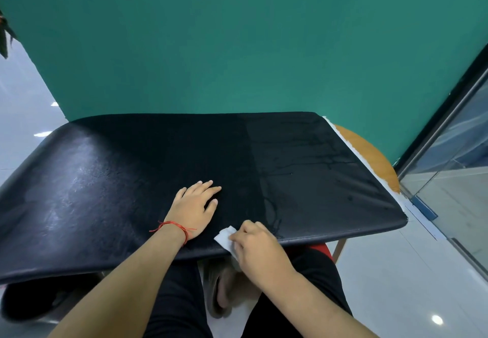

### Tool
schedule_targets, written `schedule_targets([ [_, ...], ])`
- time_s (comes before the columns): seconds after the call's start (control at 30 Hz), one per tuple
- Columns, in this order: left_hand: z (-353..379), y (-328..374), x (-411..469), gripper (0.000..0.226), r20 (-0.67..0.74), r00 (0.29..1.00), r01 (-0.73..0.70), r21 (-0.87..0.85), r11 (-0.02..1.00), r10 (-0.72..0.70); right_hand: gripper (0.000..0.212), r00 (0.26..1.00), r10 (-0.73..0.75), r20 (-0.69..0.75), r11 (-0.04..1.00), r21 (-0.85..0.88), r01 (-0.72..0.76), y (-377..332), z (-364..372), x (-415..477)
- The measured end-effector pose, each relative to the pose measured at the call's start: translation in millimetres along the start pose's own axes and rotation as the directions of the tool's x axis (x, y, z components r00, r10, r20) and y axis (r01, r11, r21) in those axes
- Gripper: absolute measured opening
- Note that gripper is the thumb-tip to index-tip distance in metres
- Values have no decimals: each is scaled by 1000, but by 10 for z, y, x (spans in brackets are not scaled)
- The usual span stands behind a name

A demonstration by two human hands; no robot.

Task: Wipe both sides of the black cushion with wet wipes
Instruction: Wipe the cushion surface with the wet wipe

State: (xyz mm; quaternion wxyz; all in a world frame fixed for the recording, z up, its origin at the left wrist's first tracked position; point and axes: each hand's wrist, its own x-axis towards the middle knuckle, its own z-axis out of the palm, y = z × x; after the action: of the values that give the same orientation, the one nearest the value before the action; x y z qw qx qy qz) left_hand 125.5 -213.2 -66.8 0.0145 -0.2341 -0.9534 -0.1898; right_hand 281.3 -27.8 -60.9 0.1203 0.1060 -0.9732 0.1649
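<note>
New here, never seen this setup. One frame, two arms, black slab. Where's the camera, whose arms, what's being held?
There is no machine here. A person works with bare hands, and the single picture comes from a wide-angle camera worn on their head, looking forward and down. That is why both forearms enter from the bottom and the edges bend.

The big black cushion lies across a round wooden table, whose rim shows at the right, in front of a green wall.

The left hand, with a red string at the wrist, rests flat on the cushion with its fingers straight. The right hand holds a white wet wipe against the cushion's near edge.

The cushion's right part looks glossier, with streaks, so it is possibly damp from wiping.
</note>
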Motion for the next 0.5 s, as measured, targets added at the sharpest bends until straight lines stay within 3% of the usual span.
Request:
schedule_targets([
  [0.2, -10, 11, -9, 45, 1, 1000, 1, 1, 1000, -1, 18, 988, 133, -83, 983, -113, -141, 521, -259, -174],
  [0.33, -15, 17, -12, 45, 3, 1000, 0, 17, 1000, 0, 24, 994, 80, -78, 973, -212, -95, 747, -456, -202],
  [0.4, -20, 24, -10, 45, 4, 1000, -2, 22, 1000, 2, 32, 991, 116, -60, 975, -186, -125, 800, -489, -211],
  [0.5, -26, 29, -9, 45, 4, 1000, -1, 20, 1000, 1, 38, 972, 221, -73, 975, 12, -221, 768, -495, -278],
])
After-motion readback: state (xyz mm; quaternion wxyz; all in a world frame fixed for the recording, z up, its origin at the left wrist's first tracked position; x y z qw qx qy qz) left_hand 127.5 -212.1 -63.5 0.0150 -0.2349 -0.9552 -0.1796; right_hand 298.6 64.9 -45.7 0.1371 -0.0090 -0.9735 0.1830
